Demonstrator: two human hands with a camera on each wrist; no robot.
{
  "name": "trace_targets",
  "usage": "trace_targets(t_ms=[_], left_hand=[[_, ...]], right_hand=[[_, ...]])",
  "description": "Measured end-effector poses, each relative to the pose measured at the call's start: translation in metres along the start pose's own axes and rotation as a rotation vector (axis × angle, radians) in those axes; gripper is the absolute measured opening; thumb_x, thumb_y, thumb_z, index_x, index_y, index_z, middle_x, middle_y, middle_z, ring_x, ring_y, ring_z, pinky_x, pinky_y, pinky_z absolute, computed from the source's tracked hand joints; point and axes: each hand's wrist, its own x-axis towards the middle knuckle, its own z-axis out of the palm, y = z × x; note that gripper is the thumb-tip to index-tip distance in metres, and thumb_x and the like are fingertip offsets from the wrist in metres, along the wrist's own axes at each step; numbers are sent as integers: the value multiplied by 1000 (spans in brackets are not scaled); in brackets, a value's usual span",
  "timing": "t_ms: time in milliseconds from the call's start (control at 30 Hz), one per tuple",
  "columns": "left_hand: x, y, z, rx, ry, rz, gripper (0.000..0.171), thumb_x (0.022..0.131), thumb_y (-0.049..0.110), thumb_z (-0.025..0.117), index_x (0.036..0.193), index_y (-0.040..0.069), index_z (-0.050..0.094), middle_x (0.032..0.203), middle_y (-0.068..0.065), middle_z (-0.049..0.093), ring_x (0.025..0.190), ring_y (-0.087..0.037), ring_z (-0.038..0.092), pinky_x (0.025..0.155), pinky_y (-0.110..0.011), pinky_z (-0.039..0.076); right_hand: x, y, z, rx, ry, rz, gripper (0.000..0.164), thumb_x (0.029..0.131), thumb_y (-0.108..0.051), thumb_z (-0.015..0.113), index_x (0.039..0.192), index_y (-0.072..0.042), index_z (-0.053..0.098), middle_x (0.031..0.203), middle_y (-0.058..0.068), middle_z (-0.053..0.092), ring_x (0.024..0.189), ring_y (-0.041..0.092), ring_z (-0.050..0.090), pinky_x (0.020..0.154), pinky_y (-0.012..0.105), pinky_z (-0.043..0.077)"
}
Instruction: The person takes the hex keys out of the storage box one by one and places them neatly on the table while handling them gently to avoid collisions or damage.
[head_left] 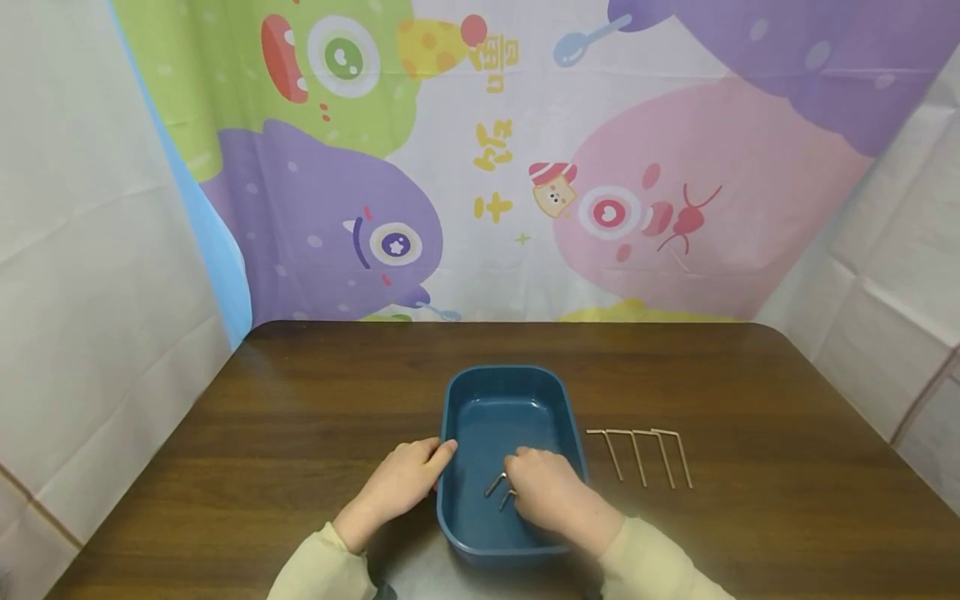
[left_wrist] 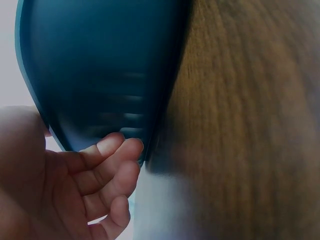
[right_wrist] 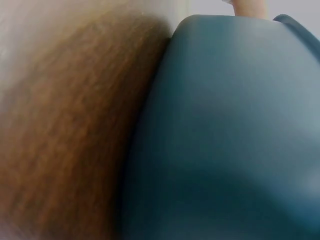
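In the head view, a deep blue rectangular bin (head_left: 491, 417) stands on the table. My left hand (head_left: 405, 479) grips its left wall, thumb over the rim and fingers against the outside. The left wrist view has these curled fingers (left_wrist: 110, 170) touching the outer wall. My right hand (head_left: 551, 492) reaches down inside the bin with curled fingers at a metal L-shaped hex key (head_left: 495, 484), which it appears to pinch. A second hex key (head_left: 507, 499) shows beside it, partly covered by the hand. The right wrist view mostly has the bin's outer wall (right_wrist: 225, 115).
Several more hex keys (head_left: 640, 458) lie in a row on the brown wooden table (head_left: 315, 400), right of the bin. A cartoon-printed curtain (head_left: 480, 275) hangs behind the far table edge, with pale fabric walls at both sides.
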Motion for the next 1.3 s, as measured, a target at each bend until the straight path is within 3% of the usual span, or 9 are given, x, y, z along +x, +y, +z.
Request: trace_targets(t_ms=[267,567,800,1300], left_hand=[[0,1,0,-7,2,2,39,96,38,40,69,12,52,55,3,50,47,-12,44,46,-28,35],[0,1,0,-10,0,-2,39,96,38,40,69,12,52,55,3,50,48,-12,44,46,-28,35],[0,1,0,-3,-4,-3,38,96,37,40,69,13,52,55,2,51,47,-12,44,46,-27,35],[-1,2,-1,-27,-9,1,40,96,38,39,69,11,52,56,-2,52,45,-12,46,44,-28,36]], right_hand=[[0,2,-1,7,17,14,13,66,-3,63,68,-10,51,61,1,50,57,18,53,47,31,41],[-4,3,-8,134,78,35,19,65,1,59,67,-11,44,59,-2,42,52,15,44,45,28,34],[-6,4,-14,172,132,54,21,63,2,58,67,-12,43,59,-4,40,52,12,39,45,25,31],[-10,25,-50,327,224,273,13,73,-2,60,77,-10,51,63,-4,46,54,10,42,51,25,35]])
